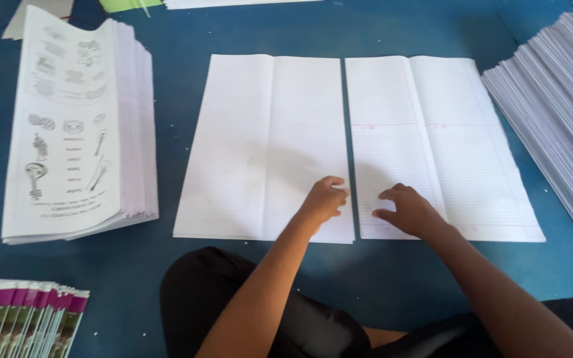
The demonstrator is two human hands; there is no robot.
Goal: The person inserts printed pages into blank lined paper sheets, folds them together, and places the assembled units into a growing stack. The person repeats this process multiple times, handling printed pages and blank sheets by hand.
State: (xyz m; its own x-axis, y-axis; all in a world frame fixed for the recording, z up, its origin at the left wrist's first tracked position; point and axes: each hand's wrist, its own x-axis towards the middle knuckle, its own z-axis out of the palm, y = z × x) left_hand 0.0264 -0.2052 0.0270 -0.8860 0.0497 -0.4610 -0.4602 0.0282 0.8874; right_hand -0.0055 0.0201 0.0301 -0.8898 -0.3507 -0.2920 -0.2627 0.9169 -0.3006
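Observation:
Two flat stacks of paper lie side by side on a blue surface. The left stack of blank white sheets (247,139) has a centre crease. The right stack of lined sheets (452,146) shows faint ruled lines and a pink margin line. My left hand (325,199) rests with curled fingers on the near right corner of the blank stack, at its inner edge. My right hand (408,210) presses its fingertips on the near left corner of the lined stack. Neither hand lifts a sheet.
A tall pile of printed sheets with line drawings (67,126) stands at the left. A fanned pile of lined paper (558,113) runs along the right edge. Colourful booklet covers (24,311) lie at bottom left. My dark-clothed knees (233,298) are at the bottom.

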